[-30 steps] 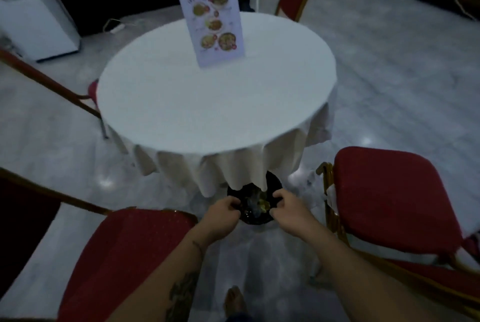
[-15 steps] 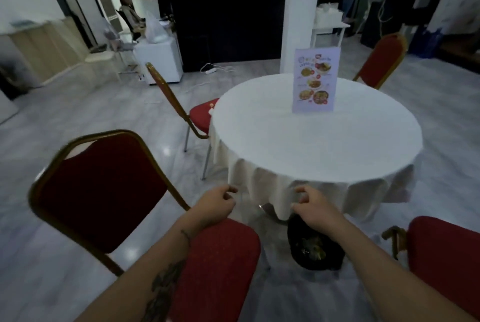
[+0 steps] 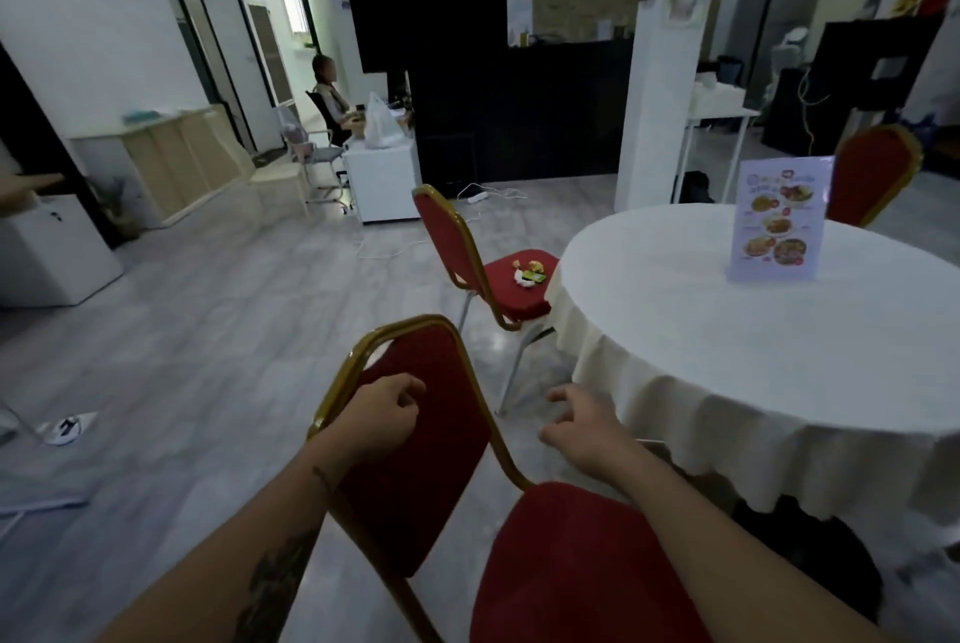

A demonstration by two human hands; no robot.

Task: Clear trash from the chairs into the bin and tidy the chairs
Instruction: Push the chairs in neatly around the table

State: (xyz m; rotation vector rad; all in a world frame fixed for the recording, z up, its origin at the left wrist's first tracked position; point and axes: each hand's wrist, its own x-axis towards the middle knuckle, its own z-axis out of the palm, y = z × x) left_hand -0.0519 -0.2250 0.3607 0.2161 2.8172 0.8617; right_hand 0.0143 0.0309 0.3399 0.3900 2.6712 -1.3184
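Both empty, left hand (image 3: 382, 416) loosely curled at near chair (image 3: 415, 486) back and right hand (image 3: 587, 427) relaxed open hover left of the table (image 3: 727, 330); trash (image 3: 527, 273) sits on far chair (image 3: 452, 247) beside the table.

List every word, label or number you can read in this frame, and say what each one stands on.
Nothing here is legible.
Pale purple upright menu card on the round white-clothed table: heading and captions beside food photos, too blurred to read.
Small green wrapper on the far red padded chair: any print is too small to tell.
Round paper sign on the white pillar: blurred, unreadable.
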